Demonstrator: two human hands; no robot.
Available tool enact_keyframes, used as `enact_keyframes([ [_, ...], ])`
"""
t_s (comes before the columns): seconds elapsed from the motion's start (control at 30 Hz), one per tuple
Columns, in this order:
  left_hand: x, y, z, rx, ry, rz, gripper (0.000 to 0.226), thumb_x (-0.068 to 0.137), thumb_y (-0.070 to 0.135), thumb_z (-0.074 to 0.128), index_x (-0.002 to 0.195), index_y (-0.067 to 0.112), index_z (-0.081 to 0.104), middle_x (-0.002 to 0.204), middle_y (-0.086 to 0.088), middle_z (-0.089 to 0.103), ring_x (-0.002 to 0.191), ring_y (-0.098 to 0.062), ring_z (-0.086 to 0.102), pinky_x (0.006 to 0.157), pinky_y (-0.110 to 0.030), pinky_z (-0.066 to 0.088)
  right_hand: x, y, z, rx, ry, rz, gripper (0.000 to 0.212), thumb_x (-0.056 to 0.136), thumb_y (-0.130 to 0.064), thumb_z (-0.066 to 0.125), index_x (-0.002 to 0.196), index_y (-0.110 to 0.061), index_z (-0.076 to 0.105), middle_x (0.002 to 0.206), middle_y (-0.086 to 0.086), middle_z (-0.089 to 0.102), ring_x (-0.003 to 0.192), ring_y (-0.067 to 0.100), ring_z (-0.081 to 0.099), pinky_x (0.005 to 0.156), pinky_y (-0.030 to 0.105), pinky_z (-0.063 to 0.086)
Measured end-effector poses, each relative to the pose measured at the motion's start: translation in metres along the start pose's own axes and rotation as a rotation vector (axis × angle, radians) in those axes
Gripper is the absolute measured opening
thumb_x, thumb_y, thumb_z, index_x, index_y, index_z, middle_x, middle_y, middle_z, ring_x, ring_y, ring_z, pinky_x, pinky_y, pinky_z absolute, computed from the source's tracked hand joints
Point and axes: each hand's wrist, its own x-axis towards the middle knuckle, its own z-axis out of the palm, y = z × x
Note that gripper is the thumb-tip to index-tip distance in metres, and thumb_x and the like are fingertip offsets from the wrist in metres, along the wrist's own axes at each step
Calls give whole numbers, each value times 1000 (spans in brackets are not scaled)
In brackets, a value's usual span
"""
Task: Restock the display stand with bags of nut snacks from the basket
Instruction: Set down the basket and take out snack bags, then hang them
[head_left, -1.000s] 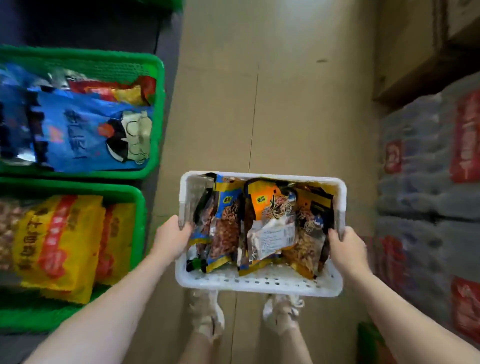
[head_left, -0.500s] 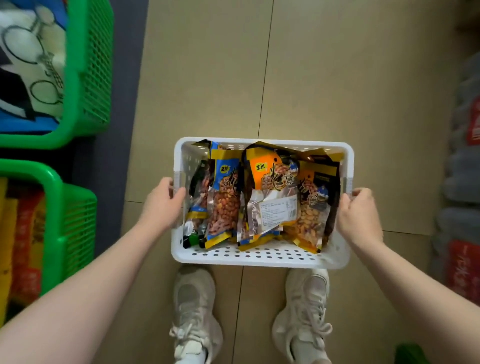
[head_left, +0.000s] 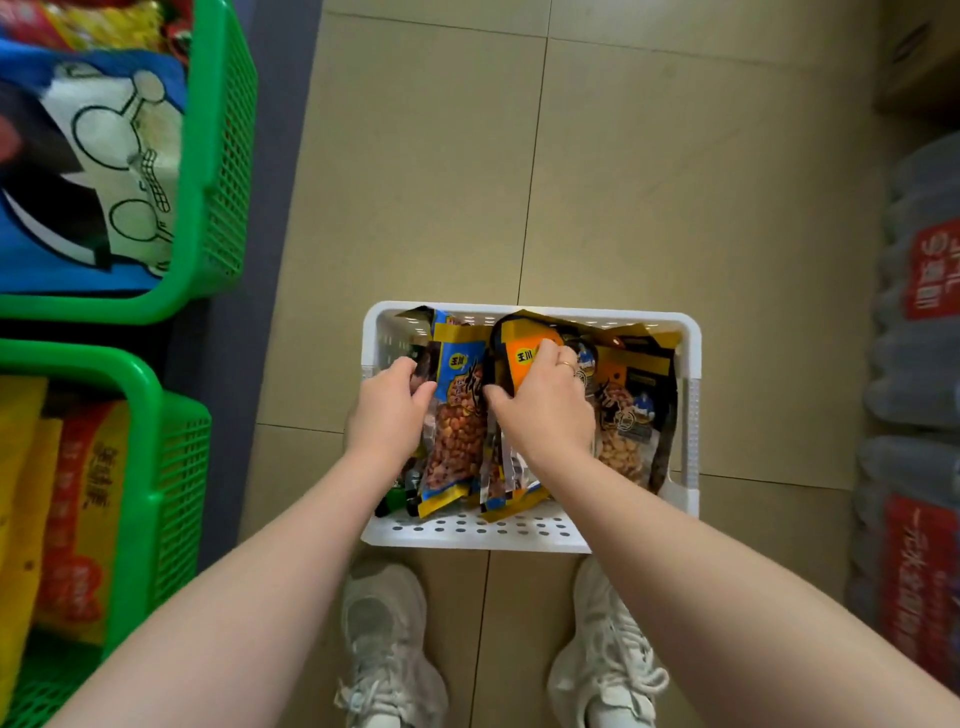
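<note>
Several nut bags (head_left: 457, 415) upright in white basket (head_left: 530, 532), both hands among them.

Beige floor tiles (head_left: 649, 197) are seen beyond the hands. Shrink-wrapped bottle packs with red labels (head_left: 919, 322) are stacked to their right. Pale laced sneakers (head_left: 387, 649) are seen below them.

A white basket (head_left: 530, 530) sits on the tiled floor (head_left: 649, 182). Both hands are inside it: the left hand (head_left: 389, 410) touches a blue-topped nut bag (head_left: 457, 415), and the right hand (head_left: 545, 405) grips an orange-topped bag (head_left: 522, 356).
</note>
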Motion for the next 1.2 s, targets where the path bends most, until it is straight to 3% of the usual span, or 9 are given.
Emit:
enact_keyframes([
  [0.1,4,-4,-5,-26,0,-19,21,88,24,56,73,13,48,81,-6,62,76,-28,55,67,-35,45,1,9,-7,112,105,21,27,93,-20,41,117,-7,41,121,11,49,91,29,55,65,36,44],
  [0.2,-7,-5,-15,-4,7,0,29,89,25,55,63,16,45,73,-10,62,70,-31,56,61,-35,45,-1,35,-21,271,135,108,16,97,-13,31,97,-10,47,95,8,57,68,18,49,55,30,34],
  [0.43,-59,37,-94,146,116,135,25,93,25,47,74,9,45,73,-12,55,70,-34,53,54,-31,27,-52,50,-100,517,126,163,26,98,-18,38,91,-6,60,87,9,61,81,25,51,69,32,35],
  [0.67,-175,112,-259,196,233,255,20,92,25,49,79,9,53,82,-11,63,76,-36,60,55,-36,39,-169,-31,-270,645,115,-10,23,96,-18,42,84,-13,60,85,5,63,80,23,53,64,31,38],
  [0.77,-240,150,-339,129,375,271,20,93,24,47,82,11,58,83,-8,63,79,-33,60,57,-35,39,-222,-70,-343,744,83,-61,22,91,-23,45,80,-14,62,88,8,69,88,30,62,82,42,51],
  [0.87,-305,182,-415,49,588,292,23,91,26,45,78,11,58,71,-10,65,67,-34,62,55,-35,44,-269,-120,-415,863,9,-158,21,81,-27,46,73,-20,63,87,11,70,88,35,66,84,54,54],
  [0.97,-370,205,-482,46,855,227,24,86,25,47,82,7,62,63,-20,66,59,-39,63,60,-42,50,-334,-181,-481,1019,-90,-338,24,86,-10,44,67,-13,59,80,20,62,71,29,61,68,46,52],
  [1.07,-443,216,-541,-109,1086,135,23,91,25,51,86,5,61,60,-20,60,63,-41,62,55,-40,40,-402,-234,-527,1073,-190,-553,27,88,-1,43,67,-11,57,65,15,61,52,20,59,53,28,51],
  [1.2,-548,202,-600,-167,1340,78,37,86,39,40,83,7,58,58,-18,57,56,-35,55,54,-45,42,-497,-296,-555,1058,-365,-790,29,90,-3,46,63,-9,53,66,13,56,45,18,53,51,26,45],
])
